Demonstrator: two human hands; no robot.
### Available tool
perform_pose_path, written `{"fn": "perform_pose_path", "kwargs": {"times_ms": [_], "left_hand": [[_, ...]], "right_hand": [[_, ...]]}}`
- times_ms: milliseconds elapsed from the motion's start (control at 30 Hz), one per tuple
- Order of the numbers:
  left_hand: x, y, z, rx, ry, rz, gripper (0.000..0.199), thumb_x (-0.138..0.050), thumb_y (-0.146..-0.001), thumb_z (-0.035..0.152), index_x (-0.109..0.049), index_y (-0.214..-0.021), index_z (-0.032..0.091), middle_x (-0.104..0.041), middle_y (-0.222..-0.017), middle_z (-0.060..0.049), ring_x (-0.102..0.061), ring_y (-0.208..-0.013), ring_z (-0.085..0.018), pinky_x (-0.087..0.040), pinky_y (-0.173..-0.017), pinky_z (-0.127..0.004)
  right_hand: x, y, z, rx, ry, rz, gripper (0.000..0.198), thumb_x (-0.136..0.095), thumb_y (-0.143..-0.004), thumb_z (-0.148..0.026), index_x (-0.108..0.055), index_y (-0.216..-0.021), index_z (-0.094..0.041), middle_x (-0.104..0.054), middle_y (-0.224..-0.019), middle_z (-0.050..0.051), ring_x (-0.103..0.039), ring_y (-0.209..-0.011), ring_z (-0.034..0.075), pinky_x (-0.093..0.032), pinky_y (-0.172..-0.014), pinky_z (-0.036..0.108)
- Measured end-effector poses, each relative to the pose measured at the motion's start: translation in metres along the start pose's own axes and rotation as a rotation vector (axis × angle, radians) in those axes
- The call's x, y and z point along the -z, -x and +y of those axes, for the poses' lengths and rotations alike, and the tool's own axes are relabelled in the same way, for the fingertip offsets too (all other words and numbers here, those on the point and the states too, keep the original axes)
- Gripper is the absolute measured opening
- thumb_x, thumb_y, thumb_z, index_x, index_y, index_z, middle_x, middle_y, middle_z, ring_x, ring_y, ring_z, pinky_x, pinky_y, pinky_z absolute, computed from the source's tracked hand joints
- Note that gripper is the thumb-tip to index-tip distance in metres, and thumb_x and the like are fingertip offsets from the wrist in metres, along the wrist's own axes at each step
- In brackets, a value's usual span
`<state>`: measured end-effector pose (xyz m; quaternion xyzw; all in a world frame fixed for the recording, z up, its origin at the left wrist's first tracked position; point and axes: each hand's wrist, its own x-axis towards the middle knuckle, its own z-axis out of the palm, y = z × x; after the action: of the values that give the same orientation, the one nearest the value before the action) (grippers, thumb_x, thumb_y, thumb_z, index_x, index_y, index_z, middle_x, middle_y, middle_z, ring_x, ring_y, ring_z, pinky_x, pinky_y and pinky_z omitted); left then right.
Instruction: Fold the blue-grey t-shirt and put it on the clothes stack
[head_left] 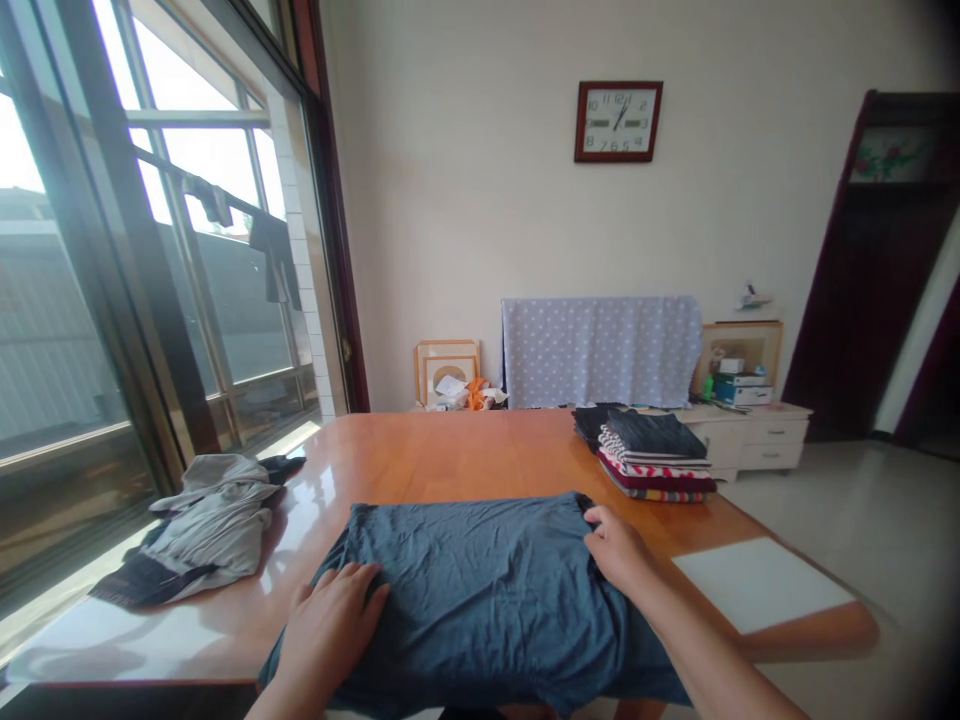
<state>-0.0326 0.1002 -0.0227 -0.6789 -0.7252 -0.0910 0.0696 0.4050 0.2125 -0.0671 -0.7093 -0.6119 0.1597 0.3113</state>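
A dark blue-grey garment [480, 590], wrinkled and laid out in a wide rectangle, covers the near edge of the wooden table [435, 450]; its lower part hangs over that edge. At its far right corner, my right hand [619, 550] pinches the fabric between thumb and fingers. My left hand [337, 610] rests on the garment's left side, fingers stretched over the cloth and thumb apart. Whether it is a shirt or something else cannot be told from how it lies.
A loose heap of grey and black clothes [210, 525] lies at the left by the window. A stack of folded clothes [656, 455] stands at the back right. Near the right corner is a white sheet [761, 583]. Behind the table is a cloth-covered object [600, 350].
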Motion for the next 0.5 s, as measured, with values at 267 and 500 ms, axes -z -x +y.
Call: {"fn": "perform_pose_path", "kwargs": {"times_ms": [267, 500], "left_hand": [[0.004, -0.015, -0.012, 0.062, 0.012, -0.049, 0.04, -0.041, -0.098, 0.049, -0.068, -0.119, 0.028, -0.07, -0.122, -0.009, -0.062, -0.118, -0.031, -0.041, -0.096, -0.047], [-0.01, -0.091, -0.022, -0.01, 0.053, 0.006, 0.036, -0.043, -0.096, 0.032, -0.063, -0.126, 0.025, -0.063, -0.129, -0.01, -0.067, -0.109, -0.025, -0.048, -0.087, -0.034]], "right_hand": [[0.009, -0.024, 0.034, -0.038, 0.018, 0.007, 0.023, -0.059, -0.083, -0.035, -0.066, -0.102, -0.024, -0.075, -0.088, 0.004, -0.071, -0.082, 0.02, -0.046, -0.07, 0.027], [0.006, -0.077, 0.003, 0.075, 0.083, 0.032, 0.046, -0.055, -0.087, -0.043, -0.064, -0.125, -0.018, -0.072, -0.116, 0.012, -0.069, -0.106, 0.024, -0.049, -0.088, 0.029]]}}
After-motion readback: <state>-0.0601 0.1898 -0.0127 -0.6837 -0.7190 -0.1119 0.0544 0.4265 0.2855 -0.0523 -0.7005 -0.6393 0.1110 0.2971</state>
